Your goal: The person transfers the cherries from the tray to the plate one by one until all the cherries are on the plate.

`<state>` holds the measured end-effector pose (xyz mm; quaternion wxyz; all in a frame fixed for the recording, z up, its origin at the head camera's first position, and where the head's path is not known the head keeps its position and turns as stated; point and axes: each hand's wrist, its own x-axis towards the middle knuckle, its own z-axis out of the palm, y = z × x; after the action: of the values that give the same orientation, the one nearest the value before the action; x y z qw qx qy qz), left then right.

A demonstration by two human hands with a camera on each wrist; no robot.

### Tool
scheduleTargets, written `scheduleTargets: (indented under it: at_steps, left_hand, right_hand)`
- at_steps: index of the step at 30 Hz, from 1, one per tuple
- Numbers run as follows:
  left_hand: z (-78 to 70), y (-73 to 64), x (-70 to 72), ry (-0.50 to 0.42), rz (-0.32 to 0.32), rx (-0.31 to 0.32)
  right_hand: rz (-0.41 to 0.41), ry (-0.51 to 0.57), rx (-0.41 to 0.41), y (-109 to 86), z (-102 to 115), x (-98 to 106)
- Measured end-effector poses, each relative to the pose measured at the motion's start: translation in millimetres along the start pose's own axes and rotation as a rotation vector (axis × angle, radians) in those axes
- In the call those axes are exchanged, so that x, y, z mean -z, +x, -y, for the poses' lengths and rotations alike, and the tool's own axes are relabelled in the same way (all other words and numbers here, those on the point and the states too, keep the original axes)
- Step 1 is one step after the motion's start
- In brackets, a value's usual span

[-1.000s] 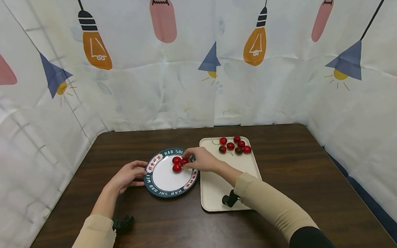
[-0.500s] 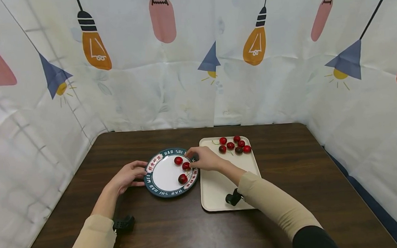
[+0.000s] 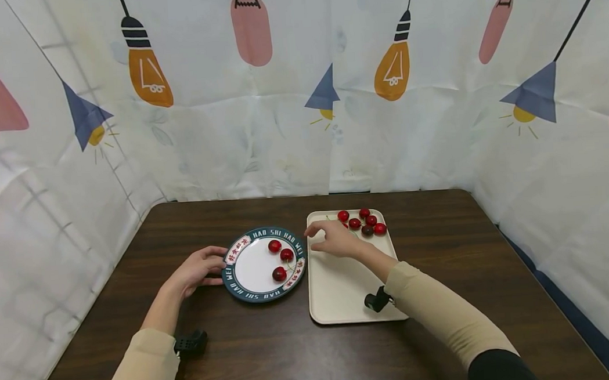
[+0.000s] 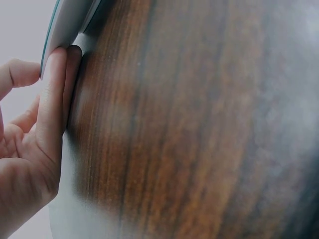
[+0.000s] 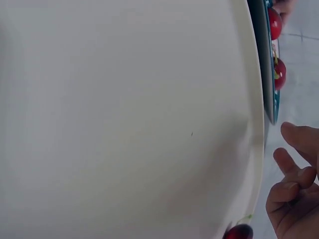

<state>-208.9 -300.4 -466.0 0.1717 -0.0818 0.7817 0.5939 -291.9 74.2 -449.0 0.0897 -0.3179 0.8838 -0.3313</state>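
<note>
The plate [image 3: 253,268] nearly meets the tray [image 3: 342,286] at its three o'clock. Left hand [image 3: 201,270] grips the plate at nine; right hand [image 3: 338,240], fingers parted, hovers at the tray's ten.

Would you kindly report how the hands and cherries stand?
Left hand holding plate by rim. Right hand empty, over tray. Three cherries on plate, others on tray. Nothing seen in the way.

Red/dk-red cherries [image 3: 274,246], wht plate [image 3: 251,267] w/ teal lettered rim [image 3: 259,297], cream tray [image 3: 341,283], dk brn wood-grain table [image 3: 273,354]
</note>
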Motion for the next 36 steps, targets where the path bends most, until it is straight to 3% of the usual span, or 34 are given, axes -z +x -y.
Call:
scheduleTargets:
  at_steps: [8,19,29,36]
  left_hand:
    - [-1.2,0.0,-1.6,-0.010,0.004,-0.005]
    - [0.0,0.0,-2.2,-0.009,-0.016,0.001]
    - [0.5,0.4,-1.3,-0.004,-0.020,-0.007]
    - [0.5,0.0,-1.7,-0.008,-0.021,0.000]
  right_hand:
    - [-0.021,0.000,-0.023,-21.2,-16,16]
    - [-0.082,0.006,0.026,-42.3,-33,38]
    - [-0.122,0.037,-0.004,-56.5,-53,54]
    - [-0.165,-0.009,-0.047,-69.0,-66,66]
